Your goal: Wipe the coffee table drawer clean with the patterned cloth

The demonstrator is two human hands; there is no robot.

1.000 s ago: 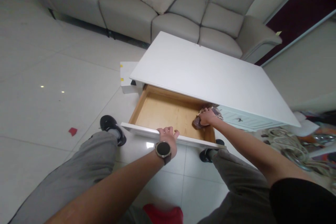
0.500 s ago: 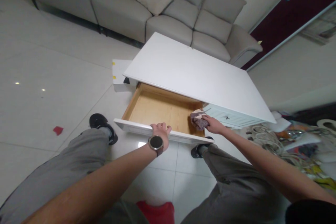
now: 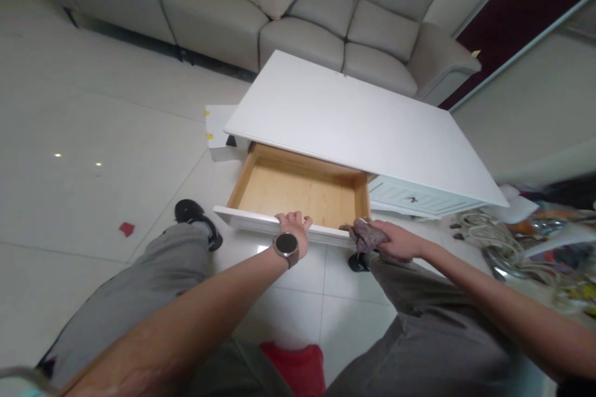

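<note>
A white coffee table stands before me with its wooden drawer pulled out. My left hand, with a watch on the wrist, grips the top edge of the drawer's white front panel. My right hand is closed on a crumpled purple-brown cloth, held outside the drawer at its front right corner, above my right knee. The inside of the drawer shows bare wood.
A grey sectional sofa with a cushion runs behind the table. A small white box sits at the table's left end. Cables and clutter lie on the floor to the right. My shoes and grey-trousered legs flank the drawer; something red lies below me.
My right hand has lifted the cloth out of the drawer's right rear corner and drawn it back over the front edge. My left hand has stayed on the drawer front.
</note>
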